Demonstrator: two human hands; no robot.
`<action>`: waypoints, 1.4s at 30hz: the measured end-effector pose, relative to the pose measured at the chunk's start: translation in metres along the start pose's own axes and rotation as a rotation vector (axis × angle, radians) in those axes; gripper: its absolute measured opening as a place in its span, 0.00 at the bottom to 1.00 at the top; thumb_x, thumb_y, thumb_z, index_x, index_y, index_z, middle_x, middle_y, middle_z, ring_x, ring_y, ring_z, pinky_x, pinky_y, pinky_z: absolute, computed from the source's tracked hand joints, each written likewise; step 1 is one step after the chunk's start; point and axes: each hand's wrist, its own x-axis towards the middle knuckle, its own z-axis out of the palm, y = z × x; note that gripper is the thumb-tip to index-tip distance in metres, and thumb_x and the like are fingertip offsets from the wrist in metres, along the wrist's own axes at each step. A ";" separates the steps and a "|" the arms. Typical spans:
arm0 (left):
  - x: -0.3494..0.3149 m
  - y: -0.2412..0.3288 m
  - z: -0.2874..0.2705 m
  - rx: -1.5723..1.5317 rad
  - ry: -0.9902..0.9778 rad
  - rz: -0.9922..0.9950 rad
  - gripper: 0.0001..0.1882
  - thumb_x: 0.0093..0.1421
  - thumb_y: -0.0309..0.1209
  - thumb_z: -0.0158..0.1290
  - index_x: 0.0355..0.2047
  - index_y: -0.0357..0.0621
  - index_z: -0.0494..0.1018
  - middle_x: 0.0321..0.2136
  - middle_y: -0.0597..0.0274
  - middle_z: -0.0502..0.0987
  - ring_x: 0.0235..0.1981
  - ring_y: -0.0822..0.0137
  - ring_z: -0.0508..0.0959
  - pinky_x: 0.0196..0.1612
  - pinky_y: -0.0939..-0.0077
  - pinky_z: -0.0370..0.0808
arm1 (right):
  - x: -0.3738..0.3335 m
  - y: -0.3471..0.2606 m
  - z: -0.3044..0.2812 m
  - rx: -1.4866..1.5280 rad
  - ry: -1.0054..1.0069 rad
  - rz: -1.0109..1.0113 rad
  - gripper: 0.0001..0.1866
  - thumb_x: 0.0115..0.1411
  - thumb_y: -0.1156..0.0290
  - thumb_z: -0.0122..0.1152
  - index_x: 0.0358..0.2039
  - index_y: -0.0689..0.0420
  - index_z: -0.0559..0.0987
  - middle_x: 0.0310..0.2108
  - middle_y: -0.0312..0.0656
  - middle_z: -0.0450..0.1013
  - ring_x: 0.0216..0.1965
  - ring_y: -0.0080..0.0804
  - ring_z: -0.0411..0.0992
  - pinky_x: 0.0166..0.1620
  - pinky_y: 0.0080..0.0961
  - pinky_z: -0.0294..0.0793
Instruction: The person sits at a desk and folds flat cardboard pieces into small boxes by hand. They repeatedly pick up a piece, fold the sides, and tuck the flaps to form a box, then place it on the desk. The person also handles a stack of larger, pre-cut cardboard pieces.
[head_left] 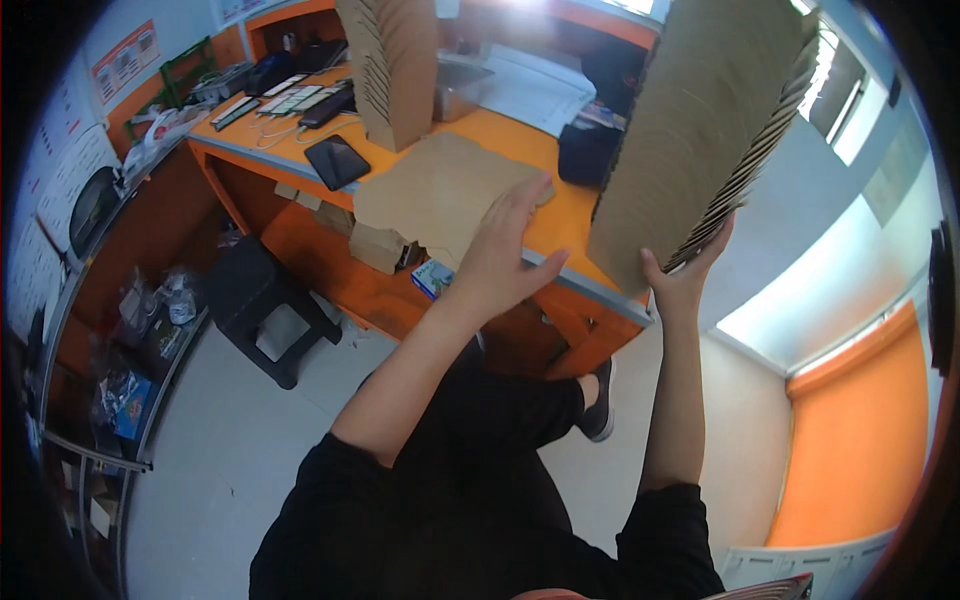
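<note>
A tall stack of flat brown cardboard sheets (690, 130) stands at the right end of the orange table. My right hand (692, 268) grips its lower near corner, thumb on the broad face and fingers around the layered edge. My left hand (505, 250) is open, fingers extended and thumb apart. It is over the right part of a flat brown cardboard piece (430, 195), which overhangs the table's front edge. Whether the fingertips touch that cardboard I cannot tell. Farther back stands another tall cardboard stack (393, 70).
A dark tablet (337, 162) lies left of the flat cardboard on the orange table (285, 145). Several phones with cables (300, 98) are behind it. White paper sheets (535, 90) lie at the back. A black stool (270, 300) stands front left, near cluttered shelves (150, 340).
</note>
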 end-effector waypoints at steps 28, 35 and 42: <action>-0.074 -0.034 -0.065 0.431 0.035 0.316 0.15 0.42 0.20 0.55 0.34 0.42 0.74 0.34 0.62 0.78 0.34 0.62 0.76 0.38 0.72 0.73 | -0.115 -0.016 0.001 0.326 0.103 0.275 0.28 0.59 0.65 0.50 0.57 0.59 0.56 0.58 0.46 0.54 0.53 0.38 0.62 0.54 0.34 0.62; -0.124 0.039 -0.106 0.178 0.675 -0.154 0.09 0.57 0.20 0.46 0.39 0.38 0.69 0.38 0.58 0.75 0.35 0.66 0.76 0.36 0.74 0.74 | -0.132 -0.031 0.000 0.388 -0.051 0.270 0.19 0.58 0.67 0.51 0.48 0.61 0.65 0.48 0.48 0.63 0.41 0.33 0.68 0.46 0.29 0.68; -0.114 0.095 -0.123 -0.531 1.024 -0.331 0.16 0.60 0.32 0.47 0.45 0.42 0.57 0.36 0.60 0.69 0.33 0.68 0.73 0.36 0.76 0.71 | -0.125 -0.066 -0.005 0.371 -0.203 0.027 0.16 0.57 0.64 0.51 0.42 0.60 0.68 0.42 0.48 0.63 0.41 0.36 0.66 0.47 0.35 0.67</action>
